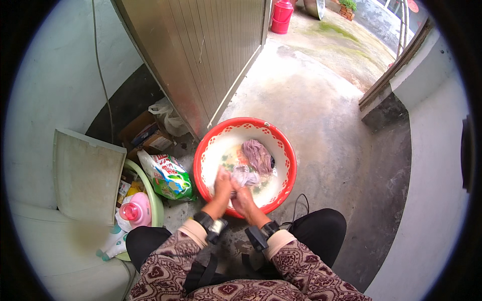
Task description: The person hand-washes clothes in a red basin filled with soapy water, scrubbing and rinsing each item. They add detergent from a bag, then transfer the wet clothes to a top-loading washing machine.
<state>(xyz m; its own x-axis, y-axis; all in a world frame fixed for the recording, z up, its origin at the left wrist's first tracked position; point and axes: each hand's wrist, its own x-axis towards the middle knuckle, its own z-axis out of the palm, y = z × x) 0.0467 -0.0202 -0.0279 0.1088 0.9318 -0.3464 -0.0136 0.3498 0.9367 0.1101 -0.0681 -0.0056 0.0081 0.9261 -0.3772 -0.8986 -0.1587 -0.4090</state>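
A red-rimmed enamel basin (211, 158) with a patterned white inside stands on the floor before me, with shallow water at its bottom. My left hand (223, 184) and my right hand (241, 195) meet over the near side of the basin. Between them they grip a wet pale lilac cloth (244, 175), part of which hangs out past the fingers. A bunched mauve cloth (257, 155) lies in the basin beyond my hands, with a small dark piece (272, 162) at its right edge. The fingers are partly hidden by each other and blurred.
Left of the basin stands a detergent bag (169, 178). Beside it, a green tub (156, 205) holds a pink bottle (141, 207). A metal door (211, 56) stands ajar behind the basin. Farther out, a red thermos flask (282, 17) stands outside. A thin black cable (307, 199) loops near my right knee.
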